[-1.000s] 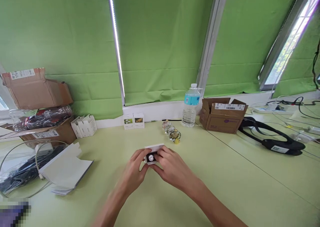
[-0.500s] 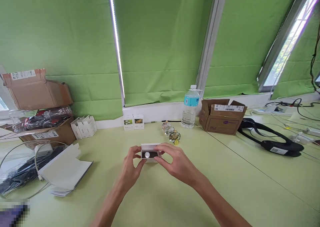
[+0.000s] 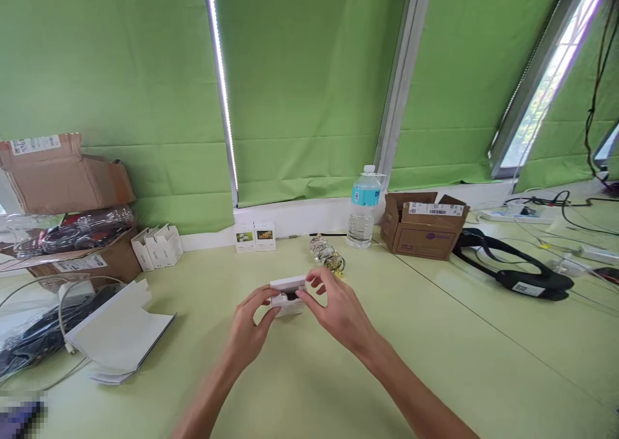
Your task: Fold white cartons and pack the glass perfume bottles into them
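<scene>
A small white box [image 3: 289, 284] with a dark inside is held just above the pale green table [image 3: 300, 387], its lid standing up at the back. My left hand [image 3: 251, 326] pinches the box's left end between thumb and fingers. At the right end, the thumb and forefinger of my right hand [image 3: 338, 307] close on the box's edge or something inside it; which one is too small to tell. A small white piece shows in the left part of the box. Beyond my right hand lies a row of shiny glass-like rings [image 3: 326, 253].
Behind stand two small picture cards [image 3: 255, 237], a water bottle [image 3: 364, 210] and an open cardboard box [image 3: 423, 226]. A black headset [image 3: 517, 271] and cables lie right. At left are folded white papers [image 3: 120, 336], small white boxes [image 3: 157, 247] and stacked cartons [image 3: 68, 181].
The small box has tilted, its right end higher. The fingers of my right hand have shifted at that end, and the white piece inside looks less round. The whole view has shifted slightly.
</scene>
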A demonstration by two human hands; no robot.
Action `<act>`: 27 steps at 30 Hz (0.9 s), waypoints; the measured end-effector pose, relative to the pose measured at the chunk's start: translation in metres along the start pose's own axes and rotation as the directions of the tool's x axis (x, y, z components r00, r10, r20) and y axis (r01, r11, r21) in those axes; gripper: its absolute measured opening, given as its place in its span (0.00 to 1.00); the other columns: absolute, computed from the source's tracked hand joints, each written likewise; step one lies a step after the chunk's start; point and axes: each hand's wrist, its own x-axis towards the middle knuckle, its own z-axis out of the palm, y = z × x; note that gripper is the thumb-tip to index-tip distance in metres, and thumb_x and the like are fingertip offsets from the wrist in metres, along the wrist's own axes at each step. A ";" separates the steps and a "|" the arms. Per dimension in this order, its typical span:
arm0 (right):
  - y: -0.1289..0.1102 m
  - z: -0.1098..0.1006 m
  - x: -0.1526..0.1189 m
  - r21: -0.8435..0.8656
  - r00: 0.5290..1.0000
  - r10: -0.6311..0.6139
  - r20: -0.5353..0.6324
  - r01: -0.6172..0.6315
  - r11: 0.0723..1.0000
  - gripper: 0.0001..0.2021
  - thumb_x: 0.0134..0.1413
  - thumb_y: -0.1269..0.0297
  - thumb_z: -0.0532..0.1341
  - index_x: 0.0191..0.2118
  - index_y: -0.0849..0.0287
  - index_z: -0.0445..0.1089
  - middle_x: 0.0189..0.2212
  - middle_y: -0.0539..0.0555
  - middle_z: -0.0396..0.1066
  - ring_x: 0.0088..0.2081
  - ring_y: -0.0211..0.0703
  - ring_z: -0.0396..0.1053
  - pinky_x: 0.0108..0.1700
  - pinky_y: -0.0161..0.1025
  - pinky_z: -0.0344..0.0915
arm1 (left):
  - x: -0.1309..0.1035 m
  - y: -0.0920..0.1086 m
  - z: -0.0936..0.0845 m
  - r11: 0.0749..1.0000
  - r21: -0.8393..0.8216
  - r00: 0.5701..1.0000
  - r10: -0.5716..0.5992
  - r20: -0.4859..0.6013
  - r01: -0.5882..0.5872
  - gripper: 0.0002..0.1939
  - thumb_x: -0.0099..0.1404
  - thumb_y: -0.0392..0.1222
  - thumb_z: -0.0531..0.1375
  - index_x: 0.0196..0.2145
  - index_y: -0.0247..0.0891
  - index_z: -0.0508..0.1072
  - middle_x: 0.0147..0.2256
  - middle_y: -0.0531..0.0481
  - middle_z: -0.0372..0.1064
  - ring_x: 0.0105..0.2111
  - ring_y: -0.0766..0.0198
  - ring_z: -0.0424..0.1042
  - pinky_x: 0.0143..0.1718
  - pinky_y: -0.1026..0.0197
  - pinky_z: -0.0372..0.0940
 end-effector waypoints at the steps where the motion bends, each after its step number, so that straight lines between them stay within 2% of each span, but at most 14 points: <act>1: 0.000 0.000 0.000 0.012 1.000 0.010 0.012 -0.010 1.000 0.15 0.58 0.55 0.59 0.49 0.54 0.62 0.45 0.54 0.70 0.40 0.46 0.70 0.38 0.42 0.67 | 0.000 0.000 -0.001 0.999 -0.021 0.999 -0.035 -0.004 0.035 0.12 0.65 0.42 0.57 0.47 0.44 0.72 0.48 0.47 0.72 0.44 0.58 0.72 0.45 0.55 0.68; 4: 0.001 0.003 -0.001 0.046 0.996 -0.001 0.091 -0.004 0.999 0.25 0.57 0.54 0.58 0.58 0.49 0.55 0.54 0.55 0.66 0.44 0.48 0.69 0.42 0.44 0.68 | 0.001 0.000 -0.004 0.986 -0.074 0.989 -0.148 0.002 0.147 0.15 0.64 0.46 0.58 0.48 0.43 0.72 0.48 0.46 0.72 0.40 0.59 0.73 0.43 0.54 0.68; 7: 0.004 0.010 0.000 0.123 0.990 0.056 0.130 -0.072 0.990 0.24 0.61 0.55 0.55 0.61 0.49 0.52 0.50 0.54 0.69 0.41 0.46 0.71 0.41 0.43 0.68 | 0.003 0.001 -0.008 0.977 -0.138 0.987 -0.159 0.029 0.161 0.15 0.64 0.47 0.58 0.47 0.42 0.72 0.49 0.46 0.71 0.42 0.59 0.72 0.45 0.55 0.67; 10: 0.007 0.020 0.001 0.251 0.986 0.113 0.122 -0.140 0.958 0.19 0.61 0.55 0.54 0.55 0.53 0.60 0.45 0.54 0.72 0.37 0.43 0.71 0.36 0.39 0.68 | 0.005 0.006 -0.007 0.955 -0.232 0.983 -0.180 0.041 0.185 0.15 0.64 0.48 0.58 0.46 0.40 0.72 0.47 0.45 0.72 0.45 0.58 0.71 0.46 0.56 0.66; 14: 0.010 0.031 0.003 0.364 0.984 0.159 0.084 -0.179 0.914 0.13 0.59 0.56 0.56 0.44 0.57 0.68 0.39 0.53 0.73 0.36 0.43 0.71 0.34 0.37 0.68 | 0.004 0.013 0.002 0.890 -0.376 0.954 -0.297 -0.047 0.259 0.12 0.64 0.49 0.58 0.38 0.38 0.71 0.41 0.45 0.73 0.41 0.58 0.72 0.40 0.60 0.66; 18: 0.014 0.037 0.005 0.470 0.974 0.187 0.127 -0.225 0.854 0.12 0.59 0.58 0.55 0.40 0.59 0.71 0.36 0.53 0.74 0.36 0.43 0.71 0.36 0.37 0.68 | 0.002 0.014 0.013 0.852 -0.444 0.920 -0.370 -0.131 0.279 0.10 0.62 0.47 0.60 0.34 0.39 0.67 0.33 0.50 0.71 0.35 0.63 0.71 0.36 0.64 0.64; 21: 0.014 0.039 0.005 0.475 0.969 0.201 0.142 -0.245 0.845 0.12 0.59 0.59 0.56 0.42 0.59 0.71 0.36 0.53 0.75 0.35 0.44 0.72 0.36 0.38 0.69 | 0.000 0.012 0.015 0.848 -0.456 0.917 -0.372 -0.145 0.271 0.10 0.62 0.46 0.60 0.37 0.40 0.65 0.35 0.50 0.72 0.35 0.63 0.71 0.35 0.64 0.63; 24: 0.010 0.036 0.004 0.440 0.984 0.167 0.063 -0.177 0.880 0.14 0.59 0.61 0.57 0.49 0.56 0.69 0.40 0.53 0.75 0.38 0.43 0.72 0.39 0.38 0.70 | 0.000 0.012 0.014 0.872 -0.417 0.927 -0.345 -0.150 0.257 0.13 0.63 0.47 0.59 0.43 0.40 0.66 0.39 0.48 0.72 0.38 0.61 0.72 0.38 0.62 0.64; 27: 0.006 0.027 0.003 0.355 1.000 -0.006 0.030 -0.005 0.935 0.13 0.59 0.64 0.57 0.48 0.53 0.71 0.43 0.52 0.74 0.42 0.43 0.71 0.44 0.39 0.68 | 0.001 0.013 0.013 0.922 -0.315 0.945 -0.284 -0.161 0.223 0.10 0.64 0.46 0.58 0.42 0.40 0.69 0.40 0.48 0.72 0.39 0.61 0.72 0.41 0.60 0.64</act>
